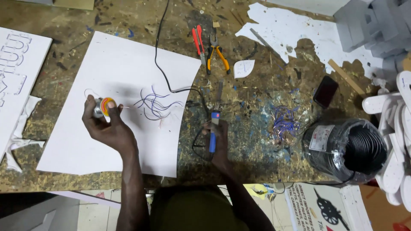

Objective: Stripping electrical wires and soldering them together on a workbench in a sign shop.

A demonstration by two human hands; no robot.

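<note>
My left hand [105, 126] holds a small spool of solder wire [104, 106] with a yellow and red label, over a white sheet [107, 64] on the workbench. A thin strand sticks out from the spool toward several short purple wire pieces [156, 105] lying on the sheet. My right hand [219, 143] grips a soldering iron [214, 124] by its blue handle, tip pointing away from me, just right of the sheet's edge. The iron's black cord [160, 51] runs up across the sheet.
Red-handled pliers [199, 42] and yellow-handled pliers [216, 53] lie at the top centre. A heap of purple wire scraps [286, 125], a dark phone [325, 91] and a black cable coil [351, 149] sit to the right. White cut-out shapes [396, 128] stack at the far right.
</note>
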